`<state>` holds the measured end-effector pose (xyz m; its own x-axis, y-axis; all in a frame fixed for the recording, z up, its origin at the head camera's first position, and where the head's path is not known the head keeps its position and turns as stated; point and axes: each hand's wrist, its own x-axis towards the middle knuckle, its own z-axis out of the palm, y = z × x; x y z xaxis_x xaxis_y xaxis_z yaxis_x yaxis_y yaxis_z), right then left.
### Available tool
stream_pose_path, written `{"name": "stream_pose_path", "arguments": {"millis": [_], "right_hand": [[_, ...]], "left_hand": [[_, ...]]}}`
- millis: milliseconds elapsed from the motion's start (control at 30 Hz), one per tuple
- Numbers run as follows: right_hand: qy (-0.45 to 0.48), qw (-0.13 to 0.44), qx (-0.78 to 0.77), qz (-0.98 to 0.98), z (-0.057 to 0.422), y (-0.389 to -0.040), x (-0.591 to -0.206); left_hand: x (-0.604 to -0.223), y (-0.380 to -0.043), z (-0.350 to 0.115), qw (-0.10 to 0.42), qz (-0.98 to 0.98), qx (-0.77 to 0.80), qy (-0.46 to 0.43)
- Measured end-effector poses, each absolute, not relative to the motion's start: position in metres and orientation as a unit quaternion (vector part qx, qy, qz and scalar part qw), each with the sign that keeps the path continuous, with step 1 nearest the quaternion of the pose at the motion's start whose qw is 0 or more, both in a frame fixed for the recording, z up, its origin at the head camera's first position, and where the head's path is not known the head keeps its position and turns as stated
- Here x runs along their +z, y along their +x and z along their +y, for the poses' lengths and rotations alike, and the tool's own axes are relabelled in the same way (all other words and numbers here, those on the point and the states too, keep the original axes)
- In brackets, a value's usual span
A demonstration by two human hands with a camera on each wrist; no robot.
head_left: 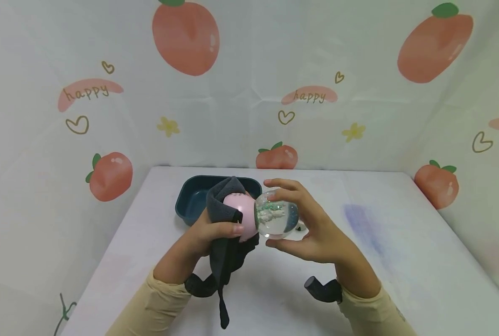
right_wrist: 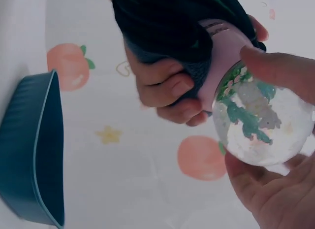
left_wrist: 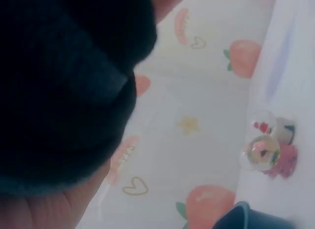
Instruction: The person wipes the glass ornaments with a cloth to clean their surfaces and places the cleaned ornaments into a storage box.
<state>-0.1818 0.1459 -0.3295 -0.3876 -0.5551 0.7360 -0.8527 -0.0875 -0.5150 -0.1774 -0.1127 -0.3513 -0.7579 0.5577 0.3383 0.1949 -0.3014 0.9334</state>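
A snow globe point(head_left: 270, 218) is held sideways above the table, its pink base point(head_left: 246, 219) to the left and its clear ball to the right. Inside the ball, the right wrist view shows white and green figures point(right_wrist: 248, 115). My left hand point(head_left: 201, 235) grips the pink base through a dark grey cloth point(head_left: 221, 205), whose lower part hangs down with a strap. On the other side, my right hand point(head_left: 314, 233) holds the glass ball between thumb and fingers. The cloth fills much of the left wrist view.
A dark teal basin point(head_left: 192, 198) stands on the white table point(head_left: 149, 224) behind the left hand. Two smaller snow globes, one with a pink base point(left_wrist: 285, 160) and one with a white base point(left_wrist: 285, 130), stand together near it. A printed curtain point(head_left: 249, 93) hangs behind the table.
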Motion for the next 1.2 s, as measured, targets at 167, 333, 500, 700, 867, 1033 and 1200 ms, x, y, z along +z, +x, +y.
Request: {"name": "stream_pose_path", "arguments": {"millis": [167,333,500,700,867,1033,1200], "right_hand": [[0.489,0.132,0.524,-0.685,0.1440,-0.1844,-0.3313],[0.405,0.058,0.556,-0.724,0.1473,-0.1831,-0.3334],[0.352,0.000,0.580,-0.735,0.1477,-0.1803,-0.3344],[0.361,-0.028,0.594,-0.719,0.1474,-0.1794,-0.3321],[0.363,-0.021,0.580,-0.729,0.1495,-0.1800,-0.3310],[0.367,0.004,0.555,-0.746,0.1513,-0.1788,-0.3317],[0.366,0.042,0.527,-0.765,0.1505,-0.1774,-0.3318]], "left_hand": [[-0.3483,-0.1735,-0.1152,0.071,0.602,0.732,0.310],[-0.3445,-0.1718,-0.1146,0.044,0.605,0.735,0.304],[-0.3442,-0.1720,-0.1124,0.052,0.608,0.736,0.292],[-0.3447,-0.1735,-0.1147,0.063,0.624,0.721,0.294],[-0.3433,-0.1743,-0.1161,0.075,0.633,0.711,0.296],[-0.3420,-0.1741,-0.1156,0.078,0.630,0.708,0.308],[-0.3429,-0.1740,-0.1163,0.110,0.614,0.724,0.295]]}}
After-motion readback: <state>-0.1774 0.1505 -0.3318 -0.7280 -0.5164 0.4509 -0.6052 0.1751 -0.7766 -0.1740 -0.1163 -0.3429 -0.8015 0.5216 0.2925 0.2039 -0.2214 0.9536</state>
